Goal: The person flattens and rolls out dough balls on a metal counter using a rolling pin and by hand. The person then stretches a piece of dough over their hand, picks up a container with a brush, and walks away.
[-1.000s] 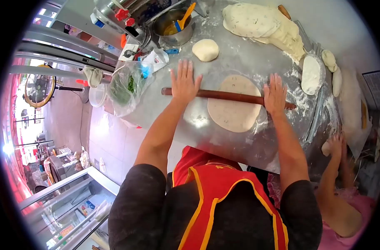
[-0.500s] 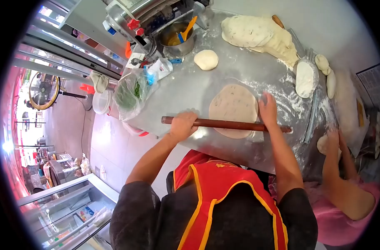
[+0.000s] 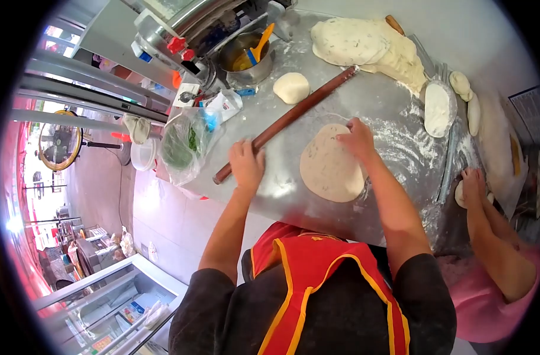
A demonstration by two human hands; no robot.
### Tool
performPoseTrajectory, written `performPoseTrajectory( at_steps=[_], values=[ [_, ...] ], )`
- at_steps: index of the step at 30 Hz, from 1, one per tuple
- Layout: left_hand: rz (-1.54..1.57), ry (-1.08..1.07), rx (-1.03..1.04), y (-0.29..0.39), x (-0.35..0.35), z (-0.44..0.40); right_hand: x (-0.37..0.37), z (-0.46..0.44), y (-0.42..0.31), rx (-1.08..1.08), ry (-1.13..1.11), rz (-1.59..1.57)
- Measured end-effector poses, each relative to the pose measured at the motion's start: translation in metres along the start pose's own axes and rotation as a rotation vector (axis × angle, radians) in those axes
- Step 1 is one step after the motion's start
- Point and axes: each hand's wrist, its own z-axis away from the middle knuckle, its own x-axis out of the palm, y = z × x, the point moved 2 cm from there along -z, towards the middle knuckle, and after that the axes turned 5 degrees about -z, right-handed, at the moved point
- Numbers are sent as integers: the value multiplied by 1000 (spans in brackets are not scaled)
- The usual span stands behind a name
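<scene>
My left hand [image 3: 246, 164] is wrapped round the lower part of a long brown rolling pin [image 3: 299, 110], which lies slanted on the metal table [image 3: 270, 204], its far end up toward the big dough. With closed fingers, my right hand [image 3: 357, 141] grips the upper right edge of a flat round dough sheet [image 3: 329, 168] flecked with bits. A smooth dough ball [image 3: 291, 88] rests just left of the pin. Loose flour [image 3: 421, 142] is spread to the right of the sheet.
A large folded dough mass [image 3: 364, 46] lies at the back. A metal pot [image 3: 246, 59] with an orange brush and a plastic bag of greens [image 3: 184, 142] stand at the left. A flour scoop [image 3: 440, 109] is at the right, near a co-worker's hands [image 3: 473, 184] holding dough.
The rolling pin has swung from lying across the dough sheet to a slant left of it. My right hand has left the pin and taken the sheet's edge.
</scene>
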Motion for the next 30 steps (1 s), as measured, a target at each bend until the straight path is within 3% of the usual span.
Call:
performPoseTrajectory(
  at_steps=[1,3,4,6,9,12,16,17,20,23,26,29,30],
  values=[
    [143,-102,10,13,5,-3,1,-3,0,50,-84,19],
    [315,-214,171,37,27,-7,2,8,3,-181,-36,55],
    [409,-296,156,52,35,-9,0,17,1,-294,-11,77],
    [595,-456,117,76,46,-13,-20,44,-7,-186,-100,-42],
    [855,-1073,68,97,43,-35,-66,64,-20,-70,-170,-290],
    [943,-1129,105,115,44,-52,-117,78,-25,-3,-122,-422],
    [763,-855,384,185,-20,-101,-175,117,-36,-51,142,-565],
    [681,-814,477,202,-26,-100,-182,129,-29,-48,184,-475],
    [614,-411,730,236,11,-65,-189,171,7,-48,321,-241],
    [623,-342,900,254,67,-12,-144,212,73,-52,457,-107],
    [570,-417,1040,234,100,45,-63,257,130,-54,512,-12],
    [627,-312,1000,189,98,76,-10,265,102,-80,516,-19],
    [511,-453,947,173,88,76,0,260,90,-119,505,-49]
  ],
)
